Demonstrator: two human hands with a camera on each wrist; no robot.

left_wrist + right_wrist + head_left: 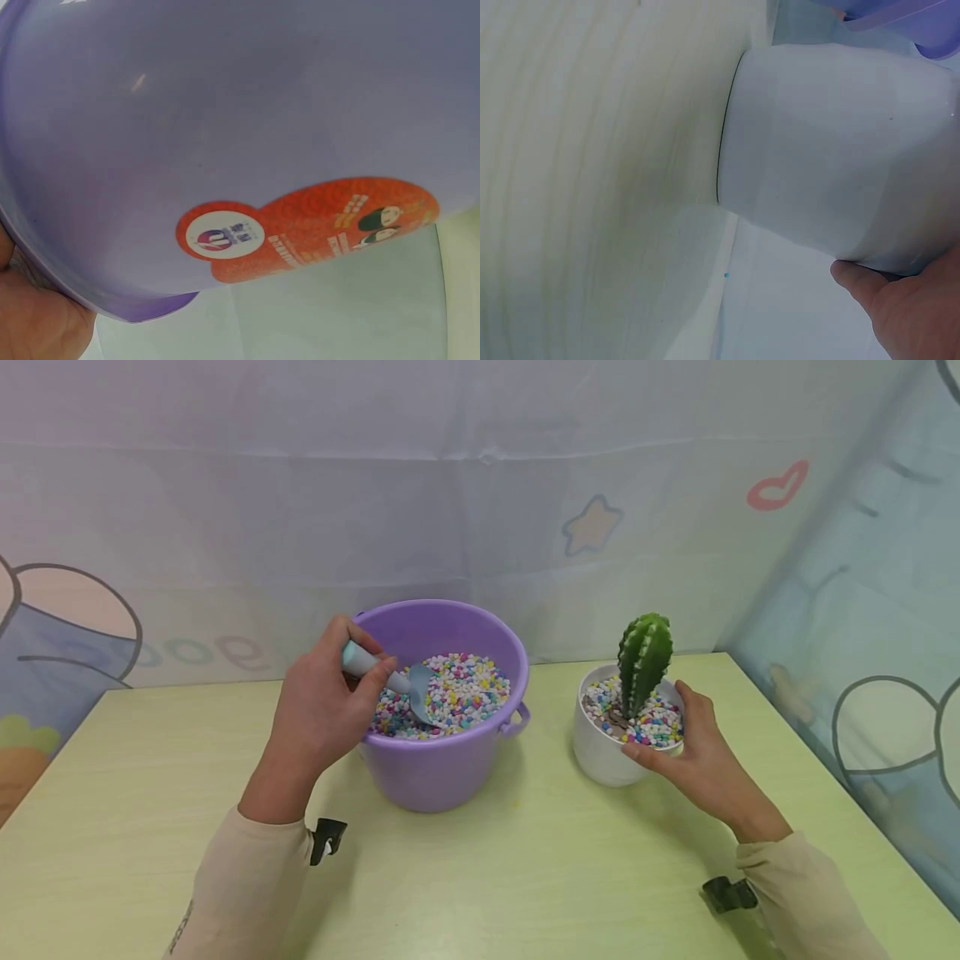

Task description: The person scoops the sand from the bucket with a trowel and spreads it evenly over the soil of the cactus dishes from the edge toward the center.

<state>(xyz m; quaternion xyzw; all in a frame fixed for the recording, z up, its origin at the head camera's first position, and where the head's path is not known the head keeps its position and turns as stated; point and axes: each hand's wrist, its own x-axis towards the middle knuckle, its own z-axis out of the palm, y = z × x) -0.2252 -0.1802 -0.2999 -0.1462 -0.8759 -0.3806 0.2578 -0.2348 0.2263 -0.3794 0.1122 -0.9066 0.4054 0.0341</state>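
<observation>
My left hand [322, 702] grips the light-blue handle of a small shovel [422, 693], whose blade dips into multicoloured pebbles [468, 689]. They lie inside a purple bucket [442, 777], which fills most of the left wrist view with its wall and a red sticker [322, 229]. To the right, my right hand [701, 764] holds the rim and side of a white pot [603, 760], thumb in front and fingers at the far right side. A green cactus [645, 664] stands in that pot, leaning slightly right, with similar pebbles and some brown material around its base.
Bucket and pot stand apart on a pale wooden table [465, 885]. A printed cloth [360, 527] hangs behind the table, and another cloth [870, 627] runs along the right edge. Black wrist mounts sit under both sleeves [247, 877].
</observation>
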